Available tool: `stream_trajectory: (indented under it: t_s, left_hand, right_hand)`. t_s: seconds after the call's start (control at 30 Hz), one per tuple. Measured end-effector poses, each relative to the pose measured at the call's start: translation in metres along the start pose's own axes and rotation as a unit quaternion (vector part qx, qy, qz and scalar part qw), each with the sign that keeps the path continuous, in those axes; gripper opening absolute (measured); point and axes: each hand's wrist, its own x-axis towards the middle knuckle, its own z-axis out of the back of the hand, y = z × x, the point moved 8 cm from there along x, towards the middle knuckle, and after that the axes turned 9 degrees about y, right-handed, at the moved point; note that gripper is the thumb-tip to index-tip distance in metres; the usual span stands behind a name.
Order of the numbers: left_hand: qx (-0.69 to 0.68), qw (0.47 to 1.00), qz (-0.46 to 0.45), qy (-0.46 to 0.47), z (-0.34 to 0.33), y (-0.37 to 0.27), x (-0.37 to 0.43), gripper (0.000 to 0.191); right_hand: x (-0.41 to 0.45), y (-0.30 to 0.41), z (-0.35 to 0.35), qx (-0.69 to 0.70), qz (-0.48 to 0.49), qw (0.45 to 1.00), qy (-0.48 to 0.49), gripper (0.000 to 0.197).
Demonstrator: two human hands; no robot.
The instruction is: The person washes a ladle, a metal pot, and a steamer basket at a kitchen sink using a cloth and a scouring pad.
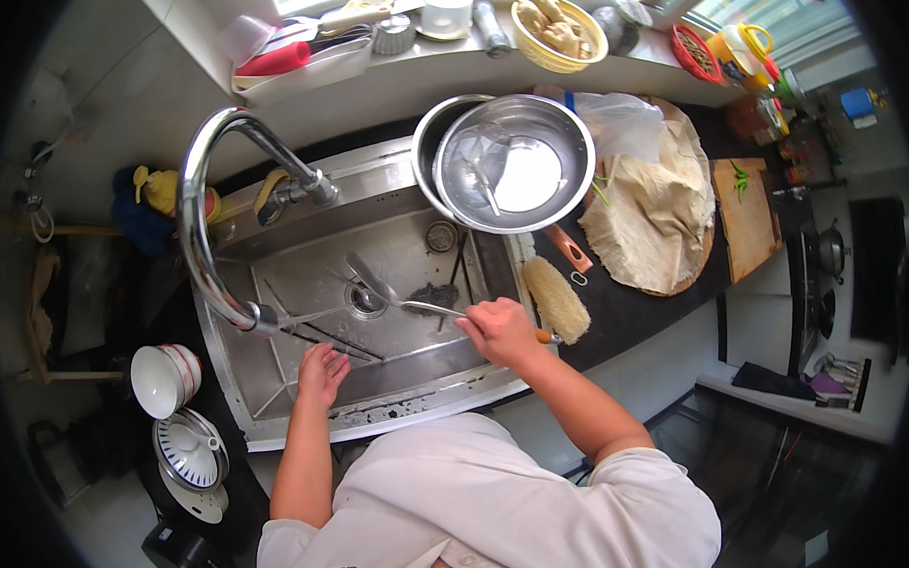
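My right hand (500, 332) is closed around the wooden-ended handle of a metal spatula (373, 279), whose head hangs over the drain of the stainless steel sink (306, 241). Water runs from the curved chrome faucet (191, 200) at the left. Beneath it and just to the right, my left hand (324, 371) is held with fingers apart and nothing in it. Chopsticks (347, 342), a dark scouring pad (433, 298) and a round metal strainer (441, 237) lie in the sink. A loofah (557, 299) rests on the counter beside my right hand.
Nested steel bowls (515, 164) overlap the sink's back right corner. A beige cloth (645, 208), a plastic bag (618, 124) and a cutting board (746, 219) lie farther right. Stacked bowls (158, 381) and a patterned lid (187, 451) stand left. A yellow basket (556, 58) sits on the windowsill.
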Motion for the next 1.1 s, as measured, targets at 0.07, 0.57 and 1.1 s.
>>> stream_trajectory:
  t_s: [0.07,0.57,1.1]
  left_hand:
    - [0.001,1.0,0.012,-0.004,0.003,0.007,0.001,0.026]
    - [0.057,0.998,0.014,-0.009,0.015,0.017,0.004,0.024]
    - [0.152,0.987,0.019,-0.037,0.024,0.008,0.011,0.03]
  right_hand:
    - [-0.01,-0.006,0.016,-0.017,-0.001,1.0,-0.022,0.019]
    - [-0.126,-0.087,0.102,-0.205,-0.066,0.975,-0.047,0.017]
    - [-0.156,-0.189,0.067,-0.176,-0.167,0.967,-0.08,0.01]
